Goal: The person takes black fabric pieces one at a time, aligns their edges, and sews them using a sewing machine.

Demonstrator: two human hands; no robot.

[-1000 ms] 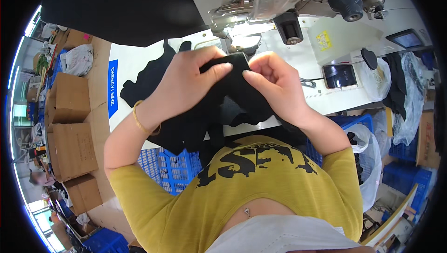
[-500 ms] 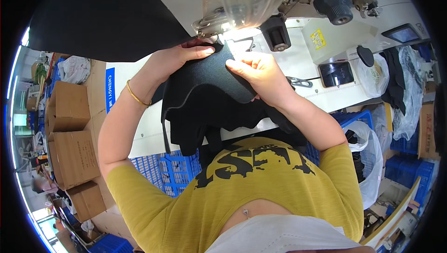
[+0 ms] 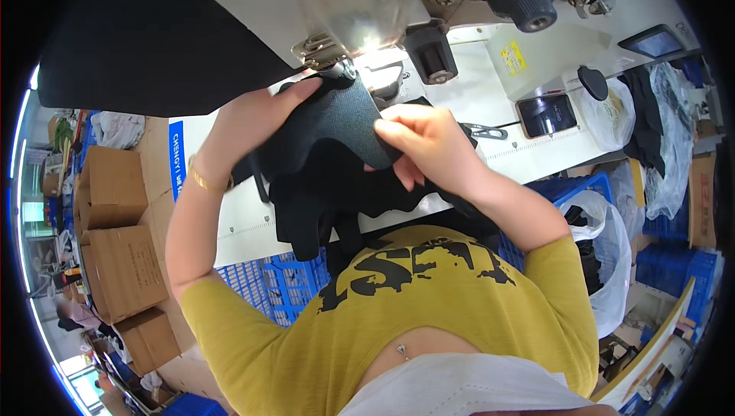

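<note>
A dark grey-black piece of fabric (image 3: pixel 337 114) lies under the presser foot (image 3: pixel 340 71) of a sewing machine (image 3: pixel 367 3). My left hand (image 3: pixel 264 114) grips its left side, thumb on top close to the foot; the other fingers are mostly hidden. At the right edge, my right hand (image 3: pixel 429 140) pinches the fabric between thumb and forefinger, its lower fingers loosely curled beneath. Folds of softer black cloth (image 3: pixel 337 194) hang from the piece over the table's front edge. The needle itself cannot be made out in the lamp's glare.
Thread snips (image 3: pixel 486 132) and a dark-screened device (image 3: pixel 547 116) rest on the white table (image 3: pixel 498 159) to the right. Blue baskets (image 3: pixel 287 286) stand below its front edge. A large black sheet (image 3: pixel 153 41) hangs at upper left. Cardboard boxes (image 3: pixel 126 270) are stacked at left.
My left hand has slid left and slightly down along the fabric. The right hand still pinches the edge, now lower relative to the foot, with its lower fingers showing. The whole view has shifted a little.
</note>
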